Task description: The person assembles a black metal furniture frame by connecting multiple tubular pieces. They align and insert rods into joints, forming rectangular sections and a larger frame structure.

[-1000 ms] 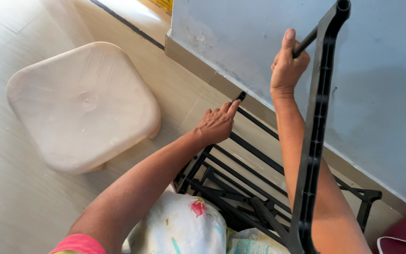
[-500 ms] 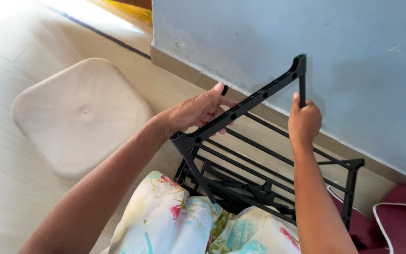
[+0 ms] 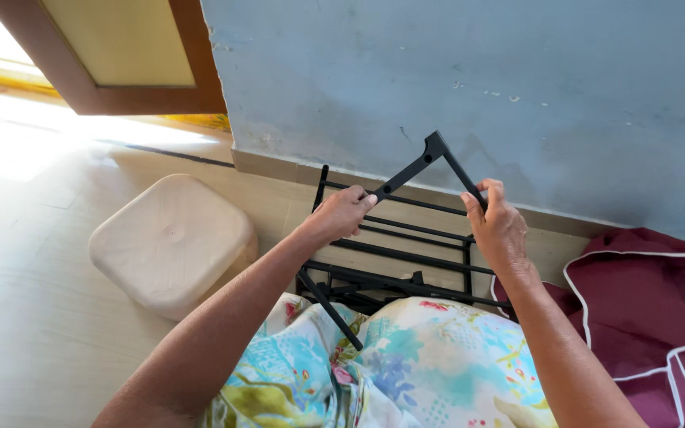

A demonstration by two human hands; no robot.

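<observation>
Both hands clamped on black frame (image 3: 430, 154) | left hand (image 3: 342, 214) lower-left bar | right hand (image 3: 499, 230) right bar

The left hand (image 3: 342, 214) holds one arm of a bent frame piece (image 3: 430, 158), and the right hand (image 3: 501, 230) holds the other arm. The corner of the piece sits above and between the two hands. A rack (image 3: 406, 261) lies on the floor just under the hands, against the wall (image 3: 453, 71) behind them. A stool (image 3: 172, 242) sits to the left of the left hand. A bag (image 3: 652, 293) lies to the right of the right hand. The person's lap (image 3: 406, 364) is below both hands.
</observation>
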